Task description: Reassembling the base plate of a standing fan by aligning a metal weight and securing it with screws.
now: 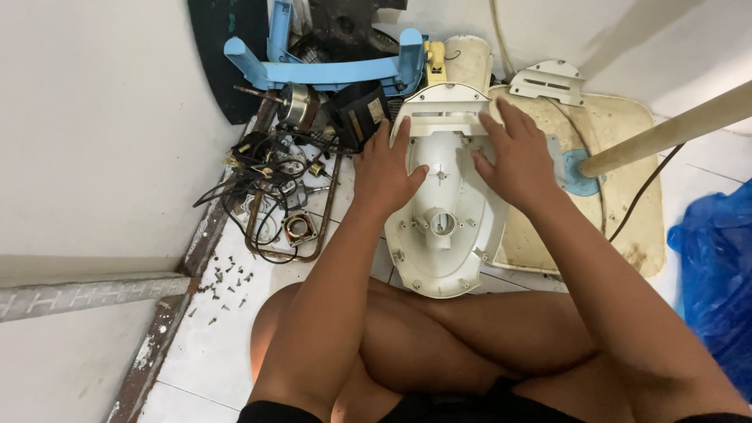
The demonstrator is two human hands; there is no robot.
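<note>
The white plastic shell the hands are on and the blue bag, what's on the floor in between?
In the head view, between the white shell and the blue bag lies a dirty cream fan base, with a black cord across it.

A pale rectangular label (376, 112) on the black block (upper centre) — nothing else; no screens.

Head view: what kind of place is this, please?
Probably an informal repair corner on a tiled floor, at home or in a small shop. Loose screws, tangled wires and an opened white plastic housing under both hands suggest it.
</note>
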